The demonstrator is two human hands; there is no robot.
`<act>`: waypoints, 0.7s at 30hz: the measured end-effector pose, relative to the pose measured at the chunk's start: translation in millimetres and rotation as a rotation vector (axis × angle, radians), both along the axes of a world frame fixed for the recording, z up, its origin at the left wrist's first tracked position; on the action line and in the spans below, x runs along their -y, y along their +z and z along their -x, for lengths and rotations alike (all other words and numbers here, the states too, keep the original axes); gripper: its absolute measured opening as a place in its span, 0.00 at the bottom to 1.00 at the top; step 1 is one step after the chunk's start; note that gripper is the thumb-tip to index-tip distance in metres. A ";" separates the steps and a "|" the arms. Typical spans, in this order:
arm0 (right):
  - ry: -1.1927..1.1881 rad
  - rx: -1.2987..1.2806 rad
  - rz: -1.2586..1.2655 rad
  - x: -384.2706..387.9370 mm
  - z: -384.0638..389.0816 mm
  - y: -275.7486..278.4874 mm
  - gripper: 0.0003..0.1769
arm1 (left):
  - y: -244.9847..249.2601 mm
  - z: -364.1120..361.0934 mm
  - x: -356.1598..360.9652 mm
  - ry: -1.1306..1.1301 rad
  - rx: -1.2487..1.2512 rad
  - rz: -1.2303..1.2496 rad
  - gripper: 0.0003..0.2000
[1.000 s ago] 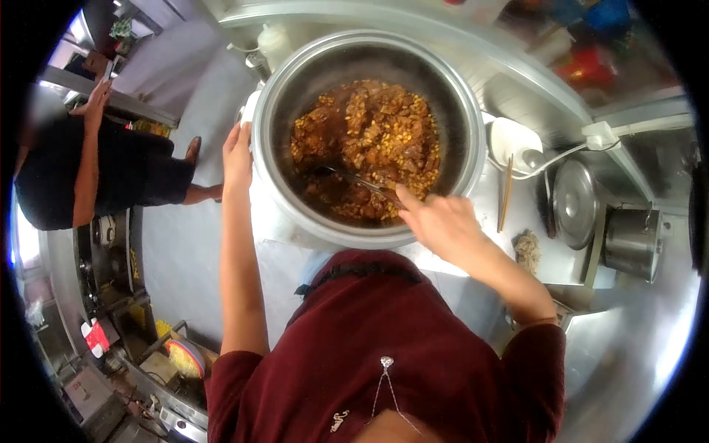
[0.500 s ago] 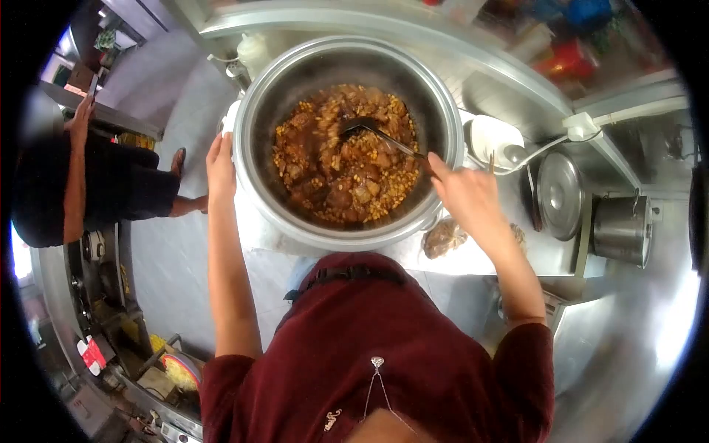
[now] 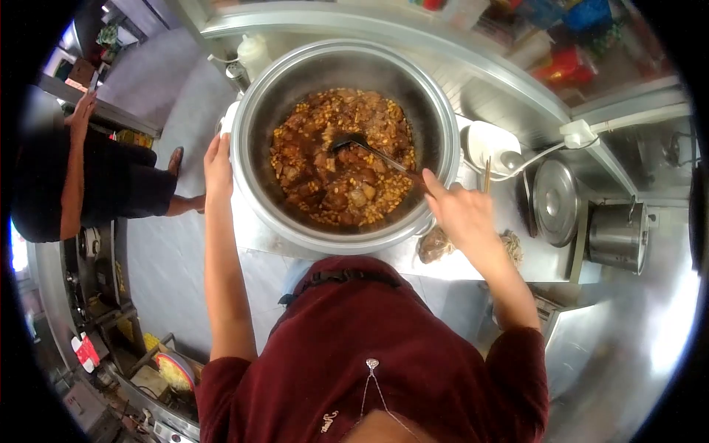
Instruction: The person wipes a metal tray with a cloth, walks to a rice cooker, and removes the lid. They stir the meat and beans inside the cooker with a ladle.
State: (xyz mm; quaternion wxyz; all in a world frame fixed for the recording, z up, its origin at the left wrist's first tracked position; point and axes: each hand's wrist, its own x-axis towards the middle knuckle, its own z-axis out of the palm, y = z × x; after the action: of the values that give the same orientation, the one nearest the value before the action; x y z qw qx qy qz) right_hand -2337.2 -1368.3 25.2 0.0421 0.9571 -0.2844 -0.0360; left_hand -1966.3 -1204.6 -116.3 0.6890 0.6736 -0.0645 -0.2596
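Observation:
A large, deep metal pot holds a brown stew of meat chunks and yellow beans or kernels. My right hand is closed around the handle of a black ladle, index finger stretched along it. The ladle's head lies in the stew, partly sunk near the middle. At the pot's left side, my left hand grips its edge beside a white part; the fingertips are partly hidden.
A squeeze bottle stands behind the pot. To the right are a white container, a round metal lid, a steel pot and a plastic bag. Another person stands at the left. Below them is a bowl.
The ladle's head has moved slightly left and down through the stew, my right hand moving with it. My left hand stays at the pot's side. The view has shifted slightly.

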 end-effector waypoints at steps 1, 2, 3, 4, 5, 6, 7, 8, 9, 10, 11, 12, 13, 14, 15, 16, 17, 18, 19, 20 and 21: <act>-0.014 0.018 0.000 2.5 -2.6 1.4 0.20 | 1.8 0.0 0.8 0.004 -0.001 -0.003 0.23; -0.026 0.033 -0.001 4.3 -4.1 4.2 0.20 | 3.1 0.6 1.3 0.010 -0.004 -0.008 0.23; -0.057 0.076 -0.045 6.4 1.1 15.5 0.20 | 5.8 2.4 1.8 0.008 0.009 -0.018 0.23; -0.068 0.120 -0.013 8.0 9.4 26.6 0.20 | 8.7 4.1 1.8 0.007 0.021 -0.029 0.23; -0.079 0.163 0.016 8.1 19.3 37.0 0.20 | 10.7 5.5 1.7 0.005 0.032 -0.042 0.23; -0.091 0.205 0.046 5.4 25.8 43.3 0.19 | 9.4 5.0 0.8 0.008 0.019 -0.039 0.23; -0.107 0.173 0.066 0.8 29.4 46.7 0.19 | 7.9 4.0 0.6 0.009 0.005 -0.034 0.23; -0.125 0.139 0.085 -4.3 32.8 49.6 0.19 | 6.3 2.9 0.6 0.008 -0.009 -0.029 0.23; -0.143 0.107 0.106 -8.7 35.1 50.9 0.19 | 4.7 1.3 0.6 0.006 -0.022 -0.024 0.23; -0.162 0.048 0.109 -12.2 35.8 42.7 0.19 | 0.9 -1.5 0.6 0.010 -0.028 -0.009 0.23; -0.154 0.038 0.136 -15.7 34.5 33.2 0.21 | -4.0 -4.3 -0.2 0.015 -0.032 0.006 0.23; -0.145 0.028 0.162 -18.6 32.4 25.3 0.22 | -3.4 -4.1 0.4 0.021 -0.036 0.020 0.23; -0.128 0.003 0.161 -19.6 30.3 20.5 0.23 | -3.4 -2.8 0.7 0.038 -0.039 0.020 0.22; -0.111 -0.021 0.156 -20.1 28.2 16.0 0.25 | -2.9 -2.7 0.6 0.023 -0.037 0.024 0.22; -0.095 -0.045 0.148 -21.7 26.2 12.5 0.26 | -3.1 -3.0 -0.6 0.007 -0.035 0.025 0.22; -0.099 -0.031 0.139 -22.9 24.2 10.2 0.27 | -2.9 -3.2 -1.4 -0.011 -0.031 0.029 0.21; -0.104 -0.016 0.133 -22.6 22.0 8.3 0.28 | -2.3 -3.5 -1.0 -0.005 -0.031 0.031 0.21; -0.109 -0.002 0.127 -22.0 19.5 6.8 0.29 | -2.5 -3.3 -0.9 0.000 -0.033 0.033 0.21; -0.099 0.007 0.132 -21.5 15.5 5.2 0.29 | -2.1 -2.7 -0.6 0.005 -0.035 0.035 0.21; -0.090 0.015 0.137 -20.8 10.9 3.7 0.29 | -2.5 -3.2 -0.8 0.001 -0.038 0.043 0.21; -0.080 0.024 0.143 -17.9 7.6 1.8 0.29 | -5.9 -6.0 -1.7 -0.004 -0.041 0.054 0.21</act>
State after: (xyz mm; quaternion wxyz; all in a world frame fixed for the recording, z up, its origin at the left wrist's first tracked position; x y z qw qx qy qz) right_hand -2344.8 -1350.4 27.1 0.1056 0.9398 -0.3250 -0.0056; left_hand -1960.3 -1202.9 -122.2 0.7075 0.6494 -0.0588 -0.2727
